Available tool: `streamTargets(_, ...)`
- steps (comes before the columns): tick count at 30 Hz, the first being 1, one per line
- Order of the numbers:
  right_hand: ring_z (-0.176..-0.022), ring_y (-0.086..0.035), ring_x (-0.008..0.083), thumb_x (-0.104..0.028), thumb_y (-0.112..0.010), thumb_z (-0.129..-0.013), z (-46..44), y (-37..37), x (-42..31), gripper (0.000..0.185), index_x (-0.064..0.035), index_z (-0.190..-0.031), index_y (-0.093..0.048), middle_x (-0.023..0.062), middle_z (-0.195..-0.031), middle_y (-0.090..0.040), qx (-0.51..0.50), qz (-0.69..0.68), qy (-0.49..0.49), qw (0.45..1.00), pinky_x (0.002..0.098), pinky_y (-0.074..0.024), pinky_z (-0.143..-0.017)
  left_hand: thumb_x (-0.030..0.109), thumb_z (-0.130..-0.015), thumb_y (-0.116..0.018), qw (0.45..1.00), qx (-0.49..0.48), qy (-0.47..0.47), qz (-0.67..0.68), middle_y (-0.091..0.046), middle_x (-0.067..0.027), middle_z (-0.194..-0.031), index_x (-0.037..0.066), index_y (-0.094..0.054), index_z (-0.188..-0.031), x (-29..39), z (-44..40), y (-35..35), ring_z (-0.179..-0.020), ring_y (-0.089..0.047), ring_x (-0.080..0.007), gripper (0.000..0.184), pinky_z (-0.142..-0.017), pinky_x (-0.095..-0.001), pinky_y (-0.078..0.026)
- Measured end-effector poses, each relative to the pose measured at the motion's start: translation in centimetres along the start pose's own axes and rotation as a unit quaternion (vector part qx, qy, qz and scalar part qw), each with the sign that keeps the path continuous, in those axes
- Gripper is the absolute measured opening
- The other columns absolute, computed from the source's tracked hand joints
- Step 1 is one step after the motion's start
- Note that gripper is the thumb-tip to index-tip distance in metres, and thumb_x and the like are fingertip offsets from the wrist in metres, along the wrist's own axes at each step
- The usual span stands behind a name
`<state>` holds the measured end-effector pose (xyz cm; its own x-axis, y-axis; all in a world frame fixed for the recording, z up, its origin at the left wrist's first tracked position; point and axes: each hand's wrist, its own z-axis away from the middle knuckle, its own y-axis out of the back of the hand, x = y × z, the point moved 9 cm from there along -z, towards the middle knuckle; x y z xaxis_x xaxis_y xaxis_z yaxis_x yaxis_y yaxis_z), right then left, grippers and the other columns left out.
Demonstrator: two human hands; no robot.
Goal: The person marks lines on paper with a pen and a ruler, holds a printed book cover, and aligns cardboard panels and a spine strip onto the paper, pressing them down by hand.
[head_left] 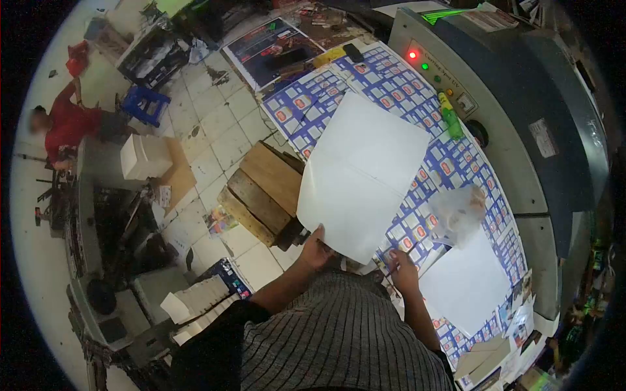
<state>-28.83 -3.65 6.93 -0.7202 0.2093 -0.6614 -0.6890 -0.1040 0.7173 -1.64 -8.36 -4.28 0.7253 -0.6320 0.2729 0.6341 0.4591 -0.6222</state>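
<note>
A large white sheet (pixel 365 163) lies over the table covered with blue printed paper, its lower left part curving past the table's edge. My left hand (pixel 315 251) is closed on the sheet's lower left edge, thumb on top. My right hand (pixel 403 268) is closed around a thin dark item, too small to name, just right of the sheet's bottom corner. A second white sheet (pixel 466 287) lies to the right of my right hand. Above it sits a crumpled clear plastic bag (pixel 458 212).
A grey machine (pixel 482 130) with lit red and green lamps borders the table's right side. A green bottle (pixel 450 116) lies beside it. Wooden blocks (pixel 264 189) stand left of the table. A person in red (pixel 68 124) is at the far left, near a blue stool (pixel 145 104).
</note>
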Motion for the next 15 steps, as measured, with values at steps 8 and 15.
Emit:
streamTargets(8, -0.099, -0.065, 0.0399, -0.012, -0.061, -0.09, 3.3, -0.1, 3.7, 0.039, -0.0173, -0.128, -0.057, 0.0189, -0.112, -0.065, -0.009, 0.036, -0.087, 0.995, 0.0464, -0.0536, -0.081, 0.036, -0.103, -0.047, 0.982, 0.001, 0.01, -0.191, -0.058, -0.0147, -0.125, -0.002, -0.048, -0.132, 0.5, -0.4, -1.0, -0.117, -0.055, -0.0298, 0.048, -0.098, -0.0444, -0.046)
streamTargets(15, -0.087, -0.067, 0.0394, -0.016, -0.063, -0.086, 9.7, 4.3, 4.5, 0.036, -0.0141, -0.122, -0.059, 0.017, -0.102, -0.067, 0.113, -0.02, -0.088, 0.989, 0.0489, -0.0532, -0.075, 0.041, -0.101, -0.051, 0.981, -0.08, -0.028, -0.176, -0.056, -0.0136, -0.134, 0.002, -0.049, -0.134, 3.0, -2.0, -4.1, -0.124, -0.052, -0.0286, 0.051, -0.108, -0.0426, -0.042)
